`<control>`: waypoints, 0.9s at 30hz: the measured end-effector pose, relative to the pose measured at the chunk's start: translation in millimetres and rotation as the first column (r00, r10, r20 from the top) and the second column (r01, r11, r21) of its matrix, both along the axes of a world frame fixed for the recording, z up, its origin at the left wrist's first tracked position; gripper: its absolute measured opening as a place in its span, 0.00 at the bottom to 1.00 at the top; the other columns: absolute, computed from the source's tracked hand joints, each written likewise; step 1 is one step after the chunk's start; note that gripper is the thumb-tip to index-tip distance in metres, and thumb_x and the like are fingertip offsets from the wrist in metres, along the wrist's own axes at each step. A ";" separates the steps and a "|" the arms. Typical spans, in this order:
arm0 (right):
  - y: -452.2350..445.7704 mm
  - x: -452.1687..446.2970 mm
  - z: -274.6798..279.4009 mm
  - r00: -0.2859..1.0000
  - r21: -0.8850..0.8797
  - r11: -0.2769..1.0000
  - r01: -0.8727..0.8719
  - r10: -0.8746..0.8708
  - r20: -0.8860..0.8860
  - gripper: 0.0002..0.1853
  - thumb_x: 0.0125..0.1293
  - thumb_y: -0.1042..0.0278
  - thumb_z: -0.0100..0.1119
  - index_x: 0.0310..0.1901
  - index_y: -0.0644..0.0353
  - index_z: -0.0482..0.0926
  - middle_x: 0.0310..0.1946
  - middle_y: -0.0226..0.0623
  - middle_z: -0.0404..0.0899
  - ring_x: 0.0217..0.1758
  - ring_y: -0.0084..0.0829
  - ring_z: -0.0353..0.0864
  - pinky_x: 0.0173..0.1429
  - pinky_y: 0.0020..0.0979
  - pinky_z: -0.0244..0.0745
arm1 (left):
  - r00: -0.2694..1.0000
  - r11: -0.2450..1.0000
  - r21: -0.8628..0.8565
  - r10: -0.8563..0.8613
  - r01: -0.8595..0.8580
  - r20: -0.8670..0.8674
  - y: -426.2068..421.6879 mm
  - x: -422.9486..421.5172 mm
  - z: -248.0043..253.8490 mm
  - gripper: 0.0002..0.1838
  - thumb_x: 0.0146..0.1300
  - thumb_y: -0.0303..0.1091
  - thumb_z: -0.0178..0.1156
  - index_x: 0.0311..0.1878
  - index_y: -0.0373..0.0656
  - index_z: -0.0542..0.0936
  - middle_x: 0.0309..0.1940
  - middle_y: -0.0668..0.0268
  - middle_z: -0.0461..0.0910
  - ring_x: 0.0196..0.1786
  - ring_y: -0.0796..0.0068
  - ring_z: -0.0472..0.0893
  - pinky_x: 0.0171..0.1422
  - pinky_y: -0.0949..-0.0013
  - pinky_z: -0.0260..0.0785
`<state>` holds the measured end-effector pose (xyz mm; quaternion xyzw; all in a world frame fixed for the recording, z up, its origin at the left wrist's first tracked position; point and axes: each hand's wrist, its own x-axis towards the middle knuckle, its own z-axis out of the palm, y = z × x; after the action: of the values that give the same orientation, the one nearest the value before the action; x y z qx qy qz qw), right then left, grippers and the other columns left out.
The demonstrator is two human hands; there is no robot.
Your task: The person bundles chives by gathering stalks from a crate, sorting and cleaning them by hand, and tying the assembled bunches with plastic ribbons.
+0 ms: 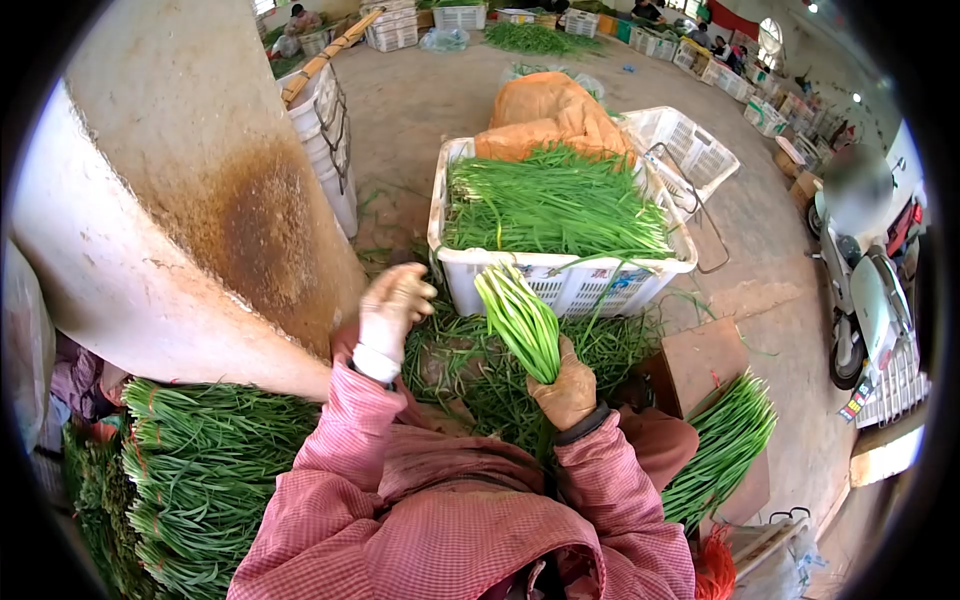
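My right hand (568, 392), in a soiled glove, is closed around a bunch of garlic chives (520, 320), pale stem ends pointing up and away. My left hand (393, 305), also gloved, is raised left of the bunch and slightly blurred. Its fingers are loosely bent and a little apart, with nothing visible in them. Just beyond both hands stands a white plastic crate (570, 275) heaped with loose garlic chives (560, 205). An orange cloth or sack (555, 110) lies over its far end.
Tied bundles of chives (200, 480) are stacked at left; another bundle (725, 445) lies on a board (705, 360) at right. Red ties (715, 565) hang below it. A pillar (220, 190) rises close on the left. Loose leaves litter the floor. A scooter (870, 300) and distant people are beyond.
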<state>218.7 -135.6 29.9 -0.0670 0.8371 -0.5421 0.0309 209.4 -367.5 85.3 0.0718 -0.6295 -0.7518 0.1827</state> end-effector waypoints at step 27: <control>10.0 18.9 126.7 0.849 0.157 0.987 0.019 0.067 -0.524 0.17 0.50 0.74 0.60 0.44 0.64 0.74 0.37 0.46 0.77 0.39 0.36 0.77 0.43 0.28 0.73 | 0.780 0.650 0.455 -0.597 0.608 -0.189 95.4 15.8 -21.6 0.16 0.49 0.20 0.59 0.44 0.34 0.72 0.35 0.58 0.77 0.35 0.69 0.78 0.41 0.69 0.72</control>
<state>237.6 -125.6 156.6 -0.2209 0.8524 -0.4352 -0.1878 225.1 -272.2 63.7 -0.1054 -0.4020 -0.9046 -0.0946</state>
